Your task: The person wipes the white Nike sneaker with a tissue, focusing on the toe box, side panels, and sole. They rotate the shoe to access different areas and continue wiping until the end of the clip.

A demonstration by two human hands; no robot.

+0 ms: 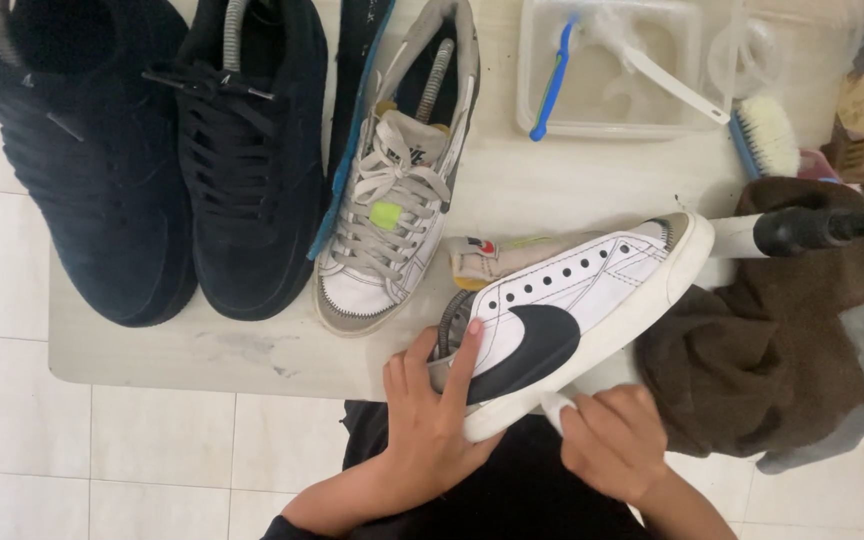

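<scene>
A white sneaker (592,290) with a black curved side mark lies on its side, its toe pointing up right and its laces out. My left hand (432,415) grips its heel end, index finger laid along the side. My right hand (617,440) presses a small white wipe (555,408) against the sole edge near the heel. The sneaker's toe rests against a white and black stand arm (792,232).
On the white table (252,355) stand two black sneakers (162,150) and a laced white sneaker (392,190). A clear tray (612,65) holds brushes. A white-bristled brush (767,135) lies beside it. A brown towel (782,340) lies at the right. Tiled floor lies below.
</scene>
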